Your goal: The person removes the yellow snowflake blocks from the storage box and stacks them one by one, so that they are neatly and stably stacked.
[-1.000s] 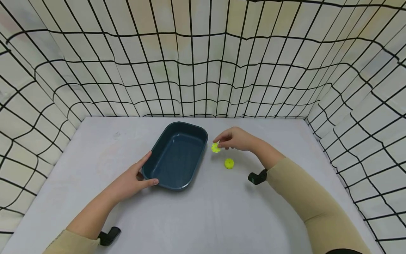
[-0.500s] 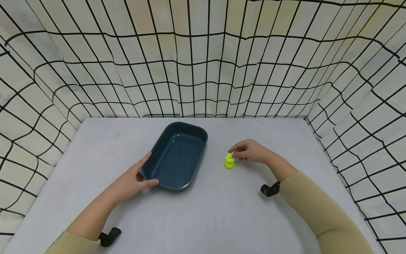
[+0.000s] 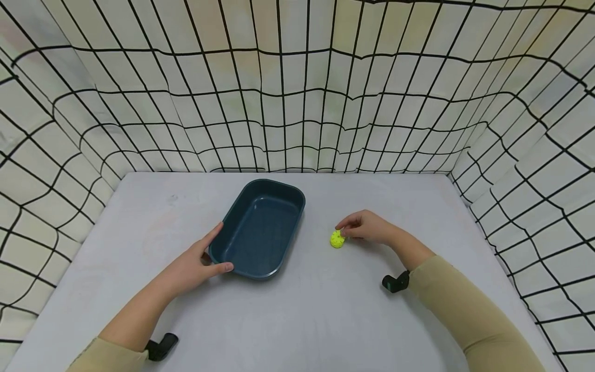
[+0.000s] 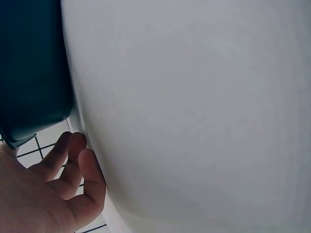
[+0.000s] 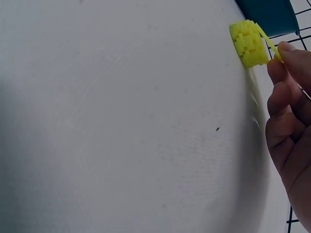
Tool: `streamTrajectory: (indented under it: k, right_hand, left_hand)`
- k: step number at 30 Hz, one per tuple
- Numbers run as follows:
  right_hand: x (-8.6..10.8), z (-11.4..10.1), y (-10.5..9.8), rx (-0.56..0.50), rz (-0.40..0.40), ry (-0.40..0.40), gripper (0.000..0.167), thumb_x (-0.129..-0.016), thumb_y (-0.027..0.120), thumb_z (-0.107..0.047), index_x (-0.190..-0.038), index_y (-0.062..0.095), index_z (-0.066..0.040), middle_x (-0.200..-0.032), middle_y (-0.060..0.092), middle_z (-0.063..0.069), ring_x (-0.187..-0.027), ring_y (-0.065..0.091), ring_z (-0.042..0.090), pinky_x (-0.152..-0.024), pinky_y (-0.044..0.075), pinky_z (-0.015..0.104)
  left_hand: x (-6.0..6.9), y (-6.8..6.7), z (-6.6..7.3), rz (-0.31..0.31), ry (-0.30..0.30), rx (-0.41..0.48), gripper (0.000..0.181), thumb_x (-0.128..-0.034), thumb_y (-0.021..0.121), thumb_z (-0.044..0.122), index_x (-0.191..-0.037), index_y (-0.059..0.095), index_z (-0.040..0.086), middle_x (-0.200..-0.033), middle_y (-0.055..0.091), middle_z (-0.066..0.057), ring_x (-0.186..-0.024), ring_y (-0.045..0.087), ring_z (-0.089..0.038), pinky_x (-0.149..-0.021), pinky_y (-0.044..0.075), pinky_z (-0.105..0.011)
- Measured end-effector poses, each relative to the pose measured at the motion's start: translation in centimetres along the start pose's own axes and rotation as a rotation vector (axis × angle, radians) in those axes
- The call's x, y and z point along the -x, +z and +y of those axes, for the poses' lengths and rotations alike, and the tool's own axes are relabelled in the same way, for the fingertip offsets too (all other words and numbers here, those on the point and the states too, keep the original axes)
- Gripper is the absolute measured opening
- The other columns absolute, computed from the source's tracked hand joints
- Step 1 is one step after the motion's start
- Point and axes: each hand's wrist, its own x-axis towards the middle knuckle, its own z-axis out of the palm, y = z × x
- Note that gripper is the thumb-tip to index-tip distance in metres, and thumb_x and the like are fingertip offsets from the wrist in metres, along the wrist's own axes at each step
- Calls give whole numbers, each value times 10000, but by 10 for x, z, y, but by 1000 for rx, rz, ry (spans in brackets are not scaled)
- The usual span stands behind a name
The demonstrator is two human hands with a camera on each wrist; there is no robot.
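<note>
A deep blue rectangular dish [image 3: 258, 235] stands at an angle on the table. My left hand [image 3: 191, 264] holds its near left corner, thumb on the near rim and index finger along the left side. In the left wrist view the other fingers [image 4: 90, 170] curl beside the dish wall. Between thumb and fingertips, my right hand [image 3: 369, 227] pinches a thin yellow notched disc [image 5: 267, 40]. It tilts against a small stack of similar yellow discs [image 5: 249, 44] lying on the table right of the dish. The fingertips hide part of the held disc.
A white cloth covers the table [image 3: 297, 320]. Black netting [image 3: 279, 93] over pale sheets rises at the back and both sides. A black wrist camera [image 3: 395, 282] sits on the right arm, another [image 3: 161, 346] on the left.
My right hand has moved right and toward me with the held disc, from beside the dish to the stack, then lowered it there. My left hand and the dish stay put.
</note>
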Motion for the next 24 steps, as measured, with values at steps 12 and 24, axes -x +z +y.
streamTrajectory:
  k: [12, 24]
  right_hand:
    - [1, 7, 2, 35, 0, -51, 258, -932, 700, -181, -1178, 724, -107, -950, 674, -11, -802, 540, 169, -716, 456, 299]
    - [1, 6, 6, 149, -61, -103, 452, -853, 800, -233, -1279, 669, -152, -904, 604, -8, -780, 507, 179, -682, 417, 280]
  left_hand:
    - [0, 1, -1, 2, 6, 3, 1075, -836, 720, 583, -1613, 54, 254, -1485, 344, -265, -1041, 547, -301, -762, 470, -408]
    - [-1, 0, -2, -7, 8, 13, 1063, -845, 717, 575, -1611, 41, 280, -1501, 327, -246, -1051, 533, -299, -758, 462, -400]
